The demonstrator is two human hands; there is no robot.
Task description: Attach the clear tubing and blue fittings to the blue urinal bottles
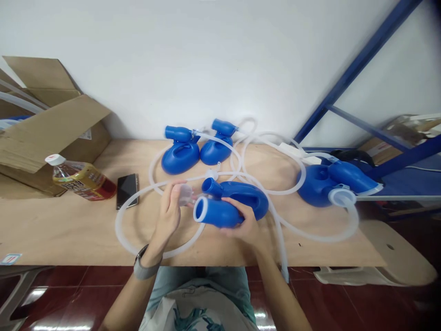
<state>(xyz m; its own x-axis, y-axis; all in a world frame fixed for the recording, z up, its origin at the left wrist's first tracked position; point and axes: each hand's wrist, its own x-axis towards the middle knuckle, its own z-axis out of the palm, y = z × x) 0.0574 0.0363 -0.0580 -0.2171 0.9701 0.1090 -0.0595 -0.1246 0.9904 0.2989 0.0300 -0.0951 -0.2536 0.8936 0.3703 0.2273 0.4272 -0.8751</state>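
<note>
My right hand (245, 224) is wrapped round a blue plastic vessel (220, 212) with a white-rimmed round mouth, held just above the wooden table (69, 230). My left hand (170, 212) pinches a small translucent cap (185, 194) right beside that mouth. A second blue vessel with a spout (241, 193) lies just behind the held one. Translucent white tubing (131, 239) loops around both hands on the table.
Two more blue vessels (181, 154) sit at the back near the wall, another pair (330, 179) at the right. A phone (127, 189) and a drink bottle (82, 180) lie left, by open cardboard boxes (44, 133). Blue metal frame (358, 59) stands right.
</note>
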